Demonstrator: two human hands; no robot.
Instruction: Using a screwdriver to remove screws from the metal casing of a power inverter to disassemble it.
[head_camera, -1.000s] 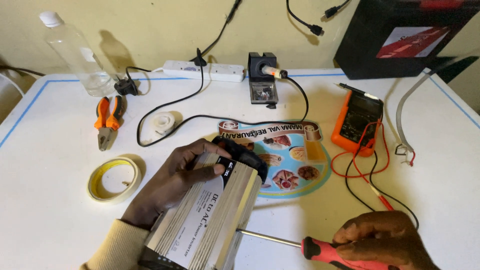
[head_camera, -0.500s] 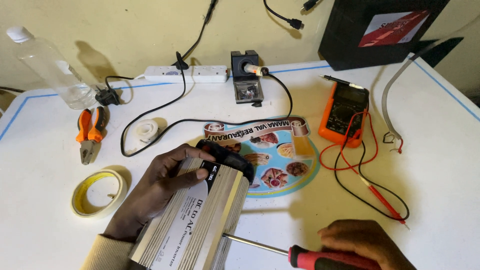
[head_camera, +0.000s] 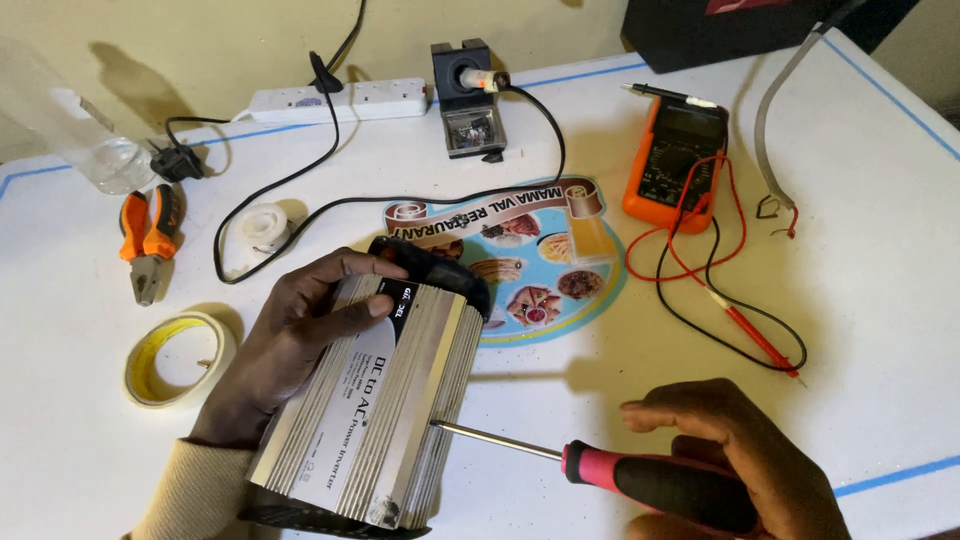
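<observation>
On a white table (head_camera: 880, 260) edged with blue tape, a ribbed silver power inverter (head_camera: 375, 400) lies at the near edge, its black end cap pointing away from the camera, resting partly on a round printed mat (head_camera: 540, 260). The left hand (head_camera: 290, 340) lies across the inverter's top, fingers curled against the casing to steady it. The right hand (head_camera: 740, 450) is closed around the red-and-black handle of a screwdriver (head_camera: 600, 470), whose shaft tip meets the inverter's right side. The casing looks closed still, so any opening appears barely begun; no loose screws are visible. Farther off sit an orange multimeter (head_camera: 672, 160) with red and black leads, a white power strip (head_camera: 340, 100), orange-handled pliers (head_camera: 148, 240) and a roll of yellowish tape (head_camera: 178, 358).
</observation>
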